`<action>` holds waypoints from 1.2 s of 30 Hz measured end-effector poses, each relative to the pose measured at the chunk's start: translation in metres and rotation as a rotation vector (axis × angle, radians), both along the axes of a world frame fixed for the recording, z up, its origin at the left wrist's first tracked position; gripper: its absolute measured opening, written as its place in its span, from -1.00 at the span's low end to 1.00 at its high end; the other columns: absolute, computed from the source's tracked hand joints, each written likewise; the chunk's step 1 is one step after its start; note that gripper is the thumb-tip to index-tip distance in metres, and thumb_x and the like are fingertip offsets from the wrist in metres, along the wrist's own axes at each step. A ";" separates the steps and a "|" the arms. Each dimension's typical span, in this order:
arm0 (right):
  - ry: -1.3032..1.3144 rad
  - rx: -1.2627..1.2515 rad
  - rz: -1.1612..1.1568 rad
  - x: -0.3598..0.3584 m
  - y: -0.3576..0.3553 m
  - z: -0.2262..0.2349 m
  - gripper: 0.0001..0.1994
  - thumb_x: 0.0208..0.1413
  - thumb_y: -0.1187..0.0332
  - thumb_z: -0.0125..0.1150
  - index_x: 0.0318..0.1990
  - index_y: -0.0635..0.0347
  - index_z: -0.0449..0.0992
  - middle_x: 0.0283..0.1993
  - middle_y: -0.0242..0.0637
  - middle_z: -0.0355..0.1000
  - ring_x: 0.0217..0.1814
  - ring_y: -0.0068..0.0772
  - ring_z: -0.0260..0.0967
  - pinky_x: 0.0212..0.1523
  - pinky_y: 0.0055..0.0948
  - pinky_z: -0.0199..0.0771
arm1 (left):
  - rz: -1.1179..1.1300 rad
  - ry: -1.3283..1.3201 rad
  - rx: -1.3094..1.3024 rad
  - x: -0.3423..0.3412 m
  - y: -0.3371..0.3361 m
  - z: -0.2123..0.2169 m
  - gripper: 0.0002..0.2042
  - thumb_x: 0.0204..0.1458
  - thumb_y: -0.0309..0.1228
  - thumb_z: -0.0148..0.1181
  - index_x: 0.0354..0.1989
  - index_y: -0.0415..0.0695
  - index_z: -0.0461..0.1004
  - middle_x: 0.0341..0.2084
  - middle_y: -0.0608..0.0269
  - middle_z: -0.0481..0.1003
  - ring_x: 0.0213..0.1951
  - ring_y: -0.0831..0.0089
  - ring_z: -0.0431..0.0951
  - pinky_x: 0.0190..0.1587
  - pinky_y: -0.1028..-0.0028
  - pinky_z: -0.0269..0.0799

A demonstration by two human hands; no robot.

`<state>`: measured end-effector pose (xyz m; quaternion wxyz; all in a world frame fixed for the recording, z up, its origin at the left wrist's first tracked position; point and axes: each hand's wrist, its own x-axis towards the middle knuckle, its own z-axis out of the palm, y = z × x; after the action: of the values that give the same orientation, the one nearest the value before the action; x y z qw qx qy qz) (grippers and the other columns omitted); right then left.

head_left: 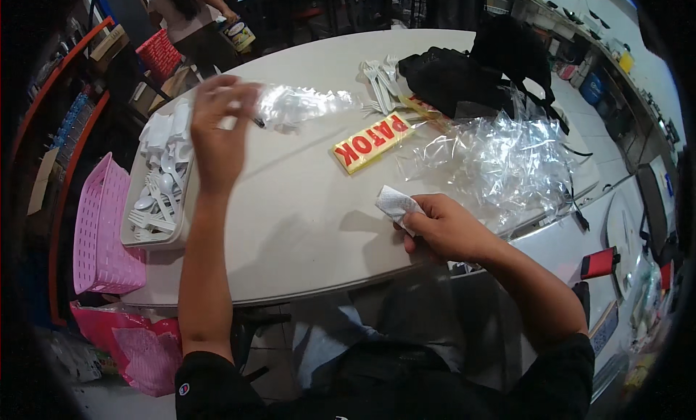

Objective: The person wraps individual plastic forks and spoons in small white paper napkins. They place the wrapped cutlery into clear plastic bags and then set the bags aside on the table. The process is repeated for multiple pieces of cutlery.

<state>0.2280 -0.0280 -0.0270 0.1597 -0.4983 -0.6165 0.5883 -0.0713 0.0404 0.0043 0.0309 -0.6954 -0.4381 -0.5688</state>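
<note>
My right hand point(431, 224) is closed on a folded white paper napkin point(394, 202) and holds it above the table near the front edge. My left hand point(223, 119) is raised over the left part of the table, smeared by motion. Its fingertips come up to the end of a clear plastic bag point(308, 106); whether they grip it cannot be made out. Beside my left forearm stands a white bin point(181, 235) with white plastic forks and spoons point(161, 195) and folded napkins point(165, 136) in it.
A yellow pack with red lettering point(371, 143) lies mid-table, near loose white forks point(377, 86). Clear plastic bags point(507, 166) and a black bag point(457, 75) cover the right side. A pink basket point(109, 228) stands at the left. Another person point(192, 21) is behind the table.
</note>
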 end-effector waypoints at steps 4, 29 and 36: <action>0.015 -0.043 0.000 0.000 0.002 0.000 -0.72 0.13 0.27 -0.08 -0.26 0.33 0.45 -0.51 -0.32 0.46 -0.64 -0.53 0.30 -0.63 -0.52 0.32 | 0.291 0.130 0.312 -0.022 -0.002 0.021 -0.89 -0.06 -0.54 0.30 -0.33 -0.16 0.59 -0.26 0.20 0.48 -0.20 0.42 0.48 -0.23 0.50 0.44; 0.494 -0.387 0.174 0.010 0.009 0.010 -0.35 0.07 0.37 -0.10 0.35 0.25 -0.07 -0.40 -0.10 0.51 -0.77 -0.69 0.11 -0.75 -0.71 0.15 | -0.352 0.242 -0.121 0.075 -0.042 -0.037 -0.79 -0.23 -0.55 0.40 -0.37 -0.18 0.53 -0.34 0.17 0.51 -0.23 0.33 0.55 -0.19 0.42 0.46; 0.570 -0.363 0.160 0.011 0.010 0.010 -0.37 0.10 0.37 -0.09 0.34 0.23 -0.06 -0.42 -0.07 0.51 -0.79 -0.68 0.12 -0.77 -0.73 0.14 | -0.373 0.223 -0.150 0.075 -0.039 -0.040 -0.77 -0.19 -0.57 0.36 -0.28 -0.19 0.59 -0.28 0.15 0.52 -0.21 0.35 0.54 -0.17 0.44 0.46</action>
<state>0.2394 -0.0181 -0.0170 0.1874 -0.2842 -0.4694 0.8147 0.0033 0.0012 -0.0361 -0.0783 -0.8233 -0.3371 -0.4499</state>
